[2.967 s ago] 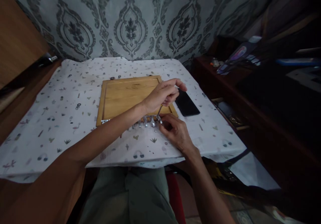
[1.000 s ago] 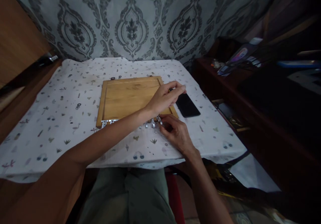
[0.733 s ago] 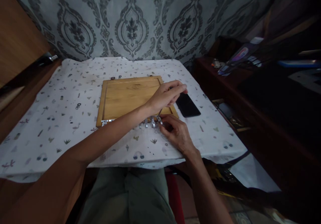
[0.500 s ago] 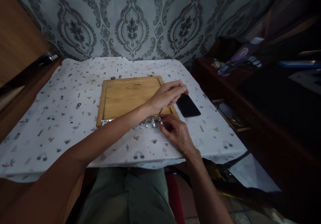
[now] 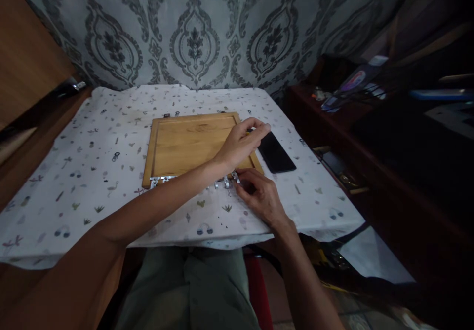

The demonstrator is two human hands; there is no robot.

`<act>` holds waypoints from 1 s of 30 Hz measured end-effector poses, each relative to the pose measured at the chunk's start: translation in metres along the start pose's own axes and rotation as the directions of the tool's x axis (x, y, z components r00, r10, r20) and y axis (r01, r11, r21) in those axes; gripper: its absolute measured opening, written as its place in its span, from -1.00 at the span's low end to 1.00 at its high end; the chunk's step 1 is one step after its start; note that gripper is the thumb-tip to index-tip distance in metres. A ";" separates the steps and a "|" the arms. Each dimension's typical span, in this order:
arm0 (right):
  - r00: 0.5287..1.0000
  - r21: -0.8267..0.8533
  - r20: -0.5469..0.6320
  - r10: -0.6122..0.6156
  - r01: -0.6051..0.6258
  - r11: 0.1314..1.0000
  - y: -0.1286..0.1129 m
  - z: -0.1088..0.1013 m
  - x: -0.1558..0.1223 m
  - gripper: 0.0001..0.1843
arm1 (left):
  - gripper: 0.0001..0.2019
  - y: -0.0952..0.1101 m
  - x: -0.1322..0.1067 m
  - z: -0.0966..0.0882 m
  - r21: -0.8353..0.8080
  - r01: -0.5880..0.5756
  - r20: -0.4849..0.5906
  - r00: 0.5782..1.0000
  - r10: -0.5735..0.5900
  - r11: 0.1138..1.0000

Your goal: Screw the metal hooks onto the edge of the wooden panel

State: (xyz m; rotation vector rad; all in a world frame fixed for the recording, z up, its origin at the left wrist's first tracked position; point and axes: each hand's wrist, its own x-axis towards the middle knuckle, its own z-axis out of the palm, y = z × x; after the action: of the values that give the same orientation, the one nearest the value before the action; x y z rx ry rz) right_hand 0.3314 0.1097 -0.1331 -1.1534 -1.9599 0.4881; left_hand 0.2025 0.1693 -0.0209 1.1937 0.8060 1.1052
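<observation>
A wooden board (image 5: 185, 142) with a raised frame lies flat on the patterned white tablecloth (image 5: 92, 172). A metal rack of hooks (image 5: 222, 182) runs along its near edge. My left hand (image 5: 242, 142) reaches across over the board's near right corner, fingers closed round a thin screwdriver whose shaft is mostly hidden under the hand. My right hand (image 5: 259, 194) rests on the cloth at the rack's right end, fingers curled and pressed on it.
A black phone (image 5: 276, 152) lies on the cloth just right of the board. A dark wooden shelf (image 5: 333, 123) with clutter stands to the right. Patterned wallpaper is behind the table. A wooden panel (image 5: 25, 58) rises at the left.
My left hand has kept working the screwdriver at the same spot and has tilted lower, so its shaft is now hidden. My right hand has stayed on the rack's end.
</observation>
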 end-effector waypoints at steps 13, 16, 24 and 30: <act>1.000 -0.003 -0.013 -0.013 0.013 1.000 0.001 0.000 0.001 -0.94 | -0.79 0.006 0.005 -0.007 0.073 0.065 0.321 0.943 -0.085 0.995; 1.000 -0.005 -0.012 -0.011 0.011 1.000 0.001 0.001 0.000 -0.93 | -0.77 0.003 0.004 -0.008 0.100 0.016 0.299 0.953 -0.045 0.995; 1.000 -0.013 -0.006 -0.005 0.005 1.000 0.000 -0.001 0.002 -0.91 | -0.70 -0.010 0.005 -0.016 0.004 -0.128 0.275 0.954 0.123 0.992; 1.000 0.009 0.013 0.021 -0.021 1.000 0.000 -0.001 0.001 -0.90 | -0.78 -0.007 0.010 -0.021 -0.015 -0.102 0.351 0.931 0.100 0.995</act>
State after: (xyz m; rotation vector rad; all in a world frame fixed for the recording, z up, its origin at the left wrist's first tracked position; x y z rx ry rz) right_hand 0.3320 0.1099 -0.1317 -1.1690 -1.9564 0.5157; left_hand 0.1876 0.1847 -0.0311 1.3997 0.4743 0.9340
